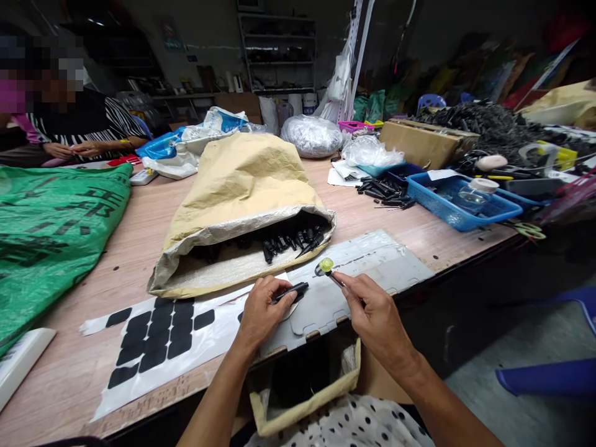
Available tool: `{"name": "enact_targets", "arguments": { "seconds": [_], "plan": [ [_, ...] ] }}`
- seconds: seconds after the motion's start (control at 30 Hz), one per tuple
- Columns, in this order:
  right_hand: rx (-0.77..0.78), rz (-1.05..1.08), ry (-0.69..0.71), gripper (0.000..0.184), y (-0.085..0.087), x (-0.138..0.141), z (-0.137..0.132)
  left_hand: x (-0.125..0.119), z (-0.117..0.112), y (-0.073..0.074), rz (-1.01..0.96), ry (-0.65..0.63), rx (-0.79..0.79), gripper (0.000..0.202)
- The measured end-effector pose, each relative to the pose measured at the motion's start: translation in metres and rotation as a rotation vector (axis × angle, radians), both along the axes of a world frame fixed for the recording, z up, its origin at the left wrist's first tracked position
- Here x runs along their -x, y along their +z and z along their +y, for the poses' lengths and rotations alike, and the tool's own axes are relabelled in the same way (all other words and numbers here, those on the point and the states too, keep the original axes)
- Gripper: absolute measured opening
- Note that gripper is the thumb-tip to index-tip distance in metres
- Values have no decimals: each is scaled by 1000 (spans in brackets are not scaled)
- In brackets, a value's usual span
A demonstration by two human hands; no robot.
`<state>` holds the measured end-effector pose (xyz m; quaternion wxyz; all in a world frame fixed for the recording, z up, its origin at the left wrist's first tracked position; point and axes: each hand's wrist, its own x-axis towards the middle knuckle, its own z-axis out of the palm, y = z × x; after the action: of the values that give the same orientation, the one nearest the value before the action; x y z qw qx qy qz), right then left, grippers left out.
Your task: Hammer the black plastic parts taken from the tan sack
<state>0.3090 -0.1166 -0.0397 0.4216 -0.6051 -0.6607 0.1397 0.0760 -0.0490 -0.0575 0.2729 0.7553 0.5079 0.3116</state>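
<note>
Part point(291, 292): black, in closed left hand point(263, 310)
Tool point(331, 273): thin, pinched by right hand point(375, 313)
Care: likely steadier on grey sheet point(372, 261)

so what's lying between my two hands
Just a flat grey panel, in the head view; the black piece in the left hand and the yellow-tipped tool in the right hand poke over it.
</note>
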Motion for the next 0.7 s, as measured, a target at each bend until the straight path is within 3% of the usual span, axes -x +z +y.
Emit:
{"name": "enact_targets", "arguments": {
  "seconds": [0.33, 0.57, 0.7],
  "plan": [
    [18, -31, -13, 40, 4, 8, -2, 1, 0, -1, 23, -3, -9, 20],
    [30, -25, -10, 40, 0, 9, 1, -1, -2, -2, -35, 30, -67, 11],
    [-14, -25, 10, 41, 8, 13, 5, -2, -4, -2, -65, 6, -103, 10]
  ]
}}
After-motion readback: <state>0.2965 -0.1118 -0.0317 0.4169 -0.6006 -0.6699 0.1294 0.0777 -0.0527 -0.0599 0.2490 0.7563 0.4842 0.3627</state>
